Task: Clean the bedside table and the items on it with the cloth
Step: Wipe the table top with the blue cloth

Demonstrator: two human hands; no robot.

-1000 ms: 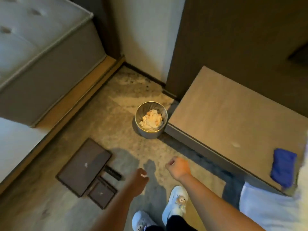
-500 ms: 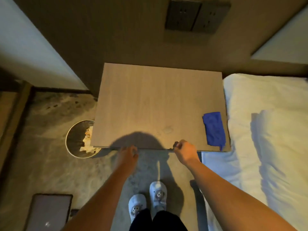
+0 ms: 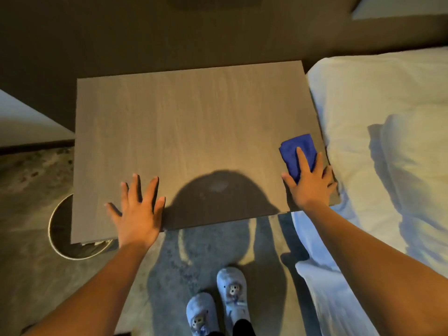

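The bedside table has a bare wood-grain top right in front of me, with a faint smudge near its front edge, in my shadow. A folded blue cloth lies at the table's front right corner. My right hand lies on top of the cloth, fingers spread over it and thumb at its left side, covering its near half. My left hand rests flat and open on the front left part of the top, holding nothing.
A round waste bin stands on the floor, half hidden under the table's left front corner. A bed with white bedding touches the table's right side. My slippered feet stand on the carpet below the table's front edge. A dark wall runs behind.
My view swung from the floor and bin to the table top. Both hands rose from the front edge onto the top, the right one landing on the blue cloth.
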